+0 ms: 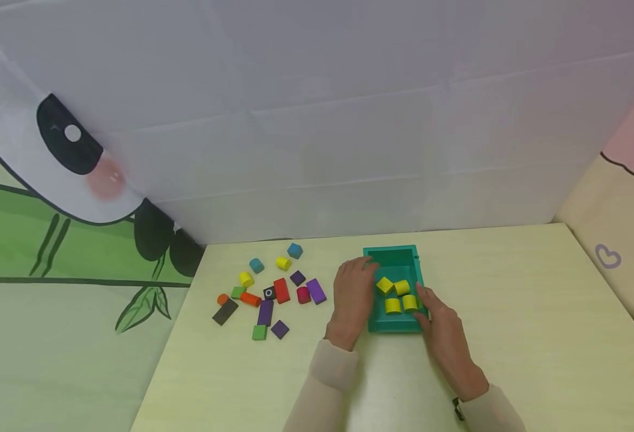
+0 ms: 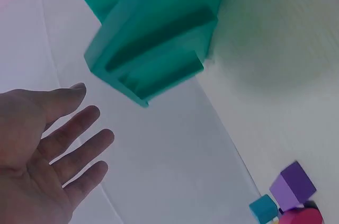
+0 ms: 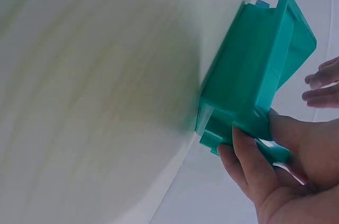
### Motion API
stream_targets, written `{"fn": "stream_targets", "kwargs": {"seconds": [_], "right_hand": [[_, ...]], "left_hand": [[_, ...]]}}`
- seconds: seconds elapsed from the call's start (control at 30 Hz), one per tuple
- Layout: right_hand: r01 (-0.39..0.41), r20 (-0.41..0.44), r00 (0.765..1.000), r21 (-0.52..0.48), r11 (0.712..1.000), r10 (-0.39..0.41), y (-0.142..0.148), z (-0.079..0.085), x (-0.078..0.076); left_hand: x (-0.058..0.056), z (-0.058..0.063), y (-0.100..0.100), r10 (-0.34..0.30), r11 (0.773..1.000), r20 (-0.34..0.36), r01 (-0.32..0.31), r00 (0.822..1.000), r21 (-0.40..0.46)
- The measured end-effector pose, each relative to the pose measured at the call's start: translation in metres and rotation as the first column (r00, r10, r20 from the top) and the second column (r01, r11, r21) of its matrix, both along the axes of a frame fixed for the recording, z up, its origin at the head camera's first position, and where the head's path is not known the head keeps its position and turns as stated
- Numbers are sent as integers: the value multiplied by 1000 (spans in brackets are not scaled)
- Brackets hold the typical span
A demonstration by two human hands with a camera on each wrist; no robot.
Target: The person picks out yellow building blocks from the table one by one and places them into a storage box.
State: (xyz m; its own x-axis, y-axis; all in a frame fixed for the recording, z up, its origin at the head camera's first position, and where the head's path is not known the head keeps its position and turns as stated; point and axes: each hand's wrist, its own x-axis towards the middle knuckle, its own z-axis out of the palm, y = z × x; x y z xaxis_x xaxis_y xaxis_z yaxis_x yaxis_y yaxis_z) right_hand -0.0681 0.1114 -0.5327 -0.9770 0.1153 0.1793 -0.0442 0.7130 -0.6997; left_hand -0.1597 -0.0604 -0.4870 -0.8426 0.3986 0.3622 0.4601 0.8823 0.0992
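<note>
Both hands at the green tray (image 1: 372, 288), yellow cylinders (image 1: 398, 295) inside.
Right hand (image 1: 442, 327) grips its near corner; left hand (image 1: 352, 292) open alongside; steadying comes next, I'd judge.

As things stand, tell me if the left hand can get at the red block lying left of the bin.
Probably yes: the left hand lies open beside the green bin, and bare table separates it from the red block.

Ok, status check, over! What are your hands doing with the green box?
Left hand open beside green box. Right hand gripping its near right corner. Four yellow blocks inside. Loose blocks left of it, nothing blocking.
</note>
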Motion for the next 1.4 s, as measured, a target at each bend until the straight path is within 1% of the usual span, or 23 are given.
{"fn": "stream_targets", "kwargs": {"seconds": [0.2,0.4,0.53,0.8,0.93,1.1,1.2,1.3,1.4], "right_hand": [[2,7,1000,4,1000,-2,1,-1,0],[1,30,1000,9,1000,-2,1,1,0],[1,18,1000,8,1000,-1,2,0,0],[-9,-2,1000,10,1000,9,2,-2,0],[-5,-4,1000,15,1000,5,2,-2,0],[2,7,1000,14,1000,-2,2,1,1],[6,13,1000,18,1000,-6,1,2,1],[9,13,1000,22,1000,-9,1,2,2],[6,9,1000,22,1000,-6,0,2,2]], "left_hand": [[-6,2,-15,53,998,82,-56,995,42],[-14,-4,-35,89,989,98,-99,991,111],[-21,-11,-51,118,983,104,-131,987,128],[-37,-21,-88,196,959,118,-215,974,184],[-44,-24,-103,223,955,112,-240,968,177],[-52,-26,-117,264,947,111,-279,958,156],[-56,-28,-125,280,941,132,-299,951,160],[-59,-30,-132,297,934,170,-323,940,154],[-63,-33,-139,317,929,207,-347,926,129]]}}
